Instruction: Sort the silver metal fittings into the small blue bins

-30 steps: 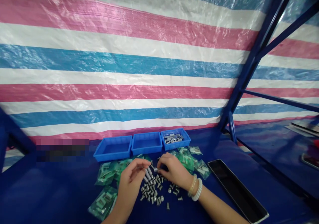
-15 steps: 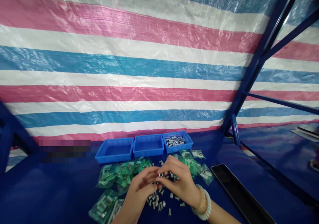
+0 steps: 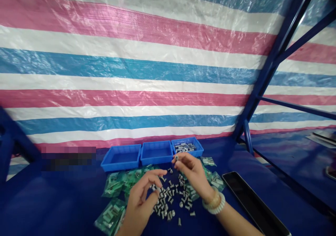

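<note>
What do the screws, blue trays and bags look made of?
Screws: probably metal, perhaps steel; grey with bright glints. Blue trays: likely moulded plastic; even colour, soft sheen. Bags: seemingly thin, glossy plastic film, green-tinted; the parts inside show through.

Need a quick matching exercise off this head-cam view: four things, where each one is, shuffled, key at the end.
Things
1. Small silver metal piece
2. Loose silver metal screws
3. Long black rectangular object with a pale rim
4. Striped red, white and blue plastic sheet

Places
A. Lying to the right of the right forearm
B. Behind the row of blue plastic bins
C. Pinched in the fingers of the right hand
D. Scattered to the right of the left hand

Pairs: 1-C, 2-D, 3-A, 4-B
</note>
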`<action>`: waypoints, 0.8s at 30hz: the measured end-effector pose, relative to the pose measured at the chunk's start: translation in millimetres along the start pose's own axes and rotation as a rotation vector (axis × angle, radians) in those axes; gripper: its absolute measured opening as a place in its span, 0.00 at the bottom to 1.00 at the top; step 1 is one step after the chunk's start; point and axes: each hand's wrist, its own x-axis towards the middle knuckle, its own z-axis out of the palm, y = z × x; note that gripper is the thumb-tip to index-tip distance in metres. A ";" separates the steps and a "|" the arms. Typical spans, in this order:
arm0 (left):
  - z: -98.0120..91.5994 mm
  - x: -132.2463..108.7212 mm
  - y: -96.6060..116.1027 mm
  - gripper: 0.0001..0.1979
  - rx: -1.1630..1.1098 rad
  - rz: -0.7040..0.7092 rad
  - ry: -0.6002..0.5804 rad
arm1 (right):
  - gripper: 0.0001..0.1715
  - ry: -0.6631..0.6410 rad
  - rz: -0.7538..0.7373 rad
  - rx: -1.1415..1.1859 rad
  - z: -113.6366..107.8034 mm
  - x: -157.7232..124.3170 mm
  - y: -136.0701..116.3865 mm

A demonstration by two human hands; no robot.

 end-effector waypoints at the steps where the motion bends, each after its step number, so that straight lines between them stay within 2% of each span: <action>1: -2.4 3.8 -1.2 0.06 0.036 -0.006 0.015 | 0.11 0.067 -0.024 -0.111 -7.7 6.8 5.7; 4: -10.6 16.9 -5.7 0.08 0.190 -0.016 0.007 | 0.15 0.171 -0.053 -0.295 -30.7 22.8 24.3; 7: -20.5 28.2 -10.1 0.12 0.449 0.026 -0.085 | 0.17 0.182 -0.094 -0.422 -41.7 24.4 35.8; 11: -35.8 34.5 -11.6 0.13 0.847 0.172 -0.367 | 0.15 0.108 -0.163 -0.495 -36.9 14.1 33.3; 13: -41.3 34.2 -11.8 0.14 0.995 0.192 -0.502 | 0.15 0.084 -0.195 -0.511 -32.7 10.9 28.5; 15: -43.6 33.0 -13.0 0.14 1.076 0.188 -0.572 | 0.15 0.070 -0.218 -0.517 -30.1 9.8 24.4; 19: -40.5 31.2 -19.6 0.14 1.146 0.239 -0.597 | 0.16 0.058 -0.235 -0.509 -28.6 9.6 20.4; 24: -35.0 30.8 -30.5 0.16 1.217 0.333 -0.539 | 0.16 0.038 -0.213 -0.473 -26.9 7.2 16.3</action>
